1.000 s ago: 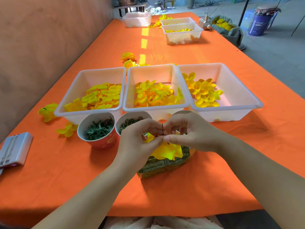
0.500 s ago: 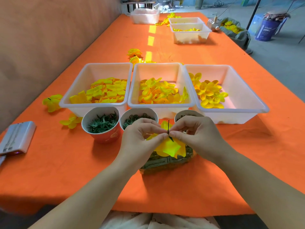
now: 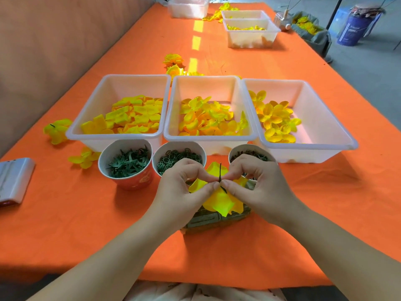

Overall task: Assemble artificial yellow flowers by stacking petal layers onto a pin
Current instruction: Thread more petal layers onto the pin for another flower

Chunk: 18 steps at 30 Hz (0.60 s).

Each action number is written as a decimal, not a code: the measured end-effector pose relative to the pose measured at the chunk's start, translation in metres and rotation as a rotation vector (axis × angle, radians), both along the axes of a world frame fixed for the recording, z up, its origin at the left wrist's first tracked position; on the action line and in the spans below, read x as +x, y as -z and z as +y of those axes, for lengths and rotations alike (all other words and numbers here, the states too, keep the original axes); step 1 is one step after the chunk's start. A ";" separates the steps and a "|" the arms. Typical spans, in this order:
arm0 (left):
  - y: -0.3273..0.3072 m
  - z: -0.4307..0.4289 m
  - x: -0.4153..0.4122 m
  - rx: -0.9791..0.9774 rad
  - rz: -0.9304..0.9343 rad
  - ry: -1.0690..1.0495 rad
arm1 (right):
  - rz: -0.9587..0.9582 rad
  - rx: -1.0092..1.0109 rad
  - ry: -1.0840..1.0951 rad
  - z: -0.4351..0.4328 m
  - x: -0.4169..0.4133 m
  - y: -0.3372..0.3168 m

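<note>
Both forearms are reaching forward over the table (image 3: 65, 213), and the left hand (image 3: 182, 190) and right hand (image 3: 258, 187) are pinching the pin (image 3: 220, 173) through the petals (image 3: 221, 203), above a box (image 3: 208, 220).

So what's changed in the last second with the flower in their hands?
More of the pin now sticks up above the fingertips, and the yellow petal layer has spread out below and behind it, seemingly pushed further down it. The left hand and right hand still pinch at the pin. Bins and cups stayed put.
</note>
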<state>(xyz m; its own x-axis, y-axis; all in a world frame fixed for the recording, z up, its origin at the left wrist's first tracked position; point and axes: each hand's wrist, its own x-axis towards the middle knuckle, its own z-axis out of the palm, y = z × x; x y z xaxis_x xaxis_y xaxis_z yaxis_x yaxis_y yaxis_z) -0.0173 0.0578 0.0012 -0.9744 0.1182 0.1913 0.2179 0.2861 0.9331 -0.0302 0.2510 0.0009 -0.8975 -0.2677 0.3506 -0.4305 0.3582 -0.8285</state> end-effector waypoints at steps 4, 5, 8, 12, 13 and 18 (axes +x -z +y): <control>-0.002 -0.002 -0.004 -0.007 -0.018 0.034 | 0.021 -0.029 -0.037 0.000 0.000 0.003; -0.002 -0.002 -0.004 -0.007 -0.009 0.031 | 0.030 -0.037 -0.041 0.000 0.000 0.004; -0.003 0.000 -0.001 -0.025 0.017 0.016 | 0.039 -0.039 -0.044 0.000 -0.001 0.005; -0.005 -0.001 0.002 -0.089 0.031 0.014 | 0.091 0.020 -0.037 0.001 0.000 -0.001; -0.006 -0.002 0.002 -0.106 0.033 0.029 | 0.113 0.051 -0.037 0.001 -0.001 -0.005; -0.008 -0.005 0.002 -0.084 0.011 0.090 | 0.067 0.238 -0.056 0.004 -0.004 -0.030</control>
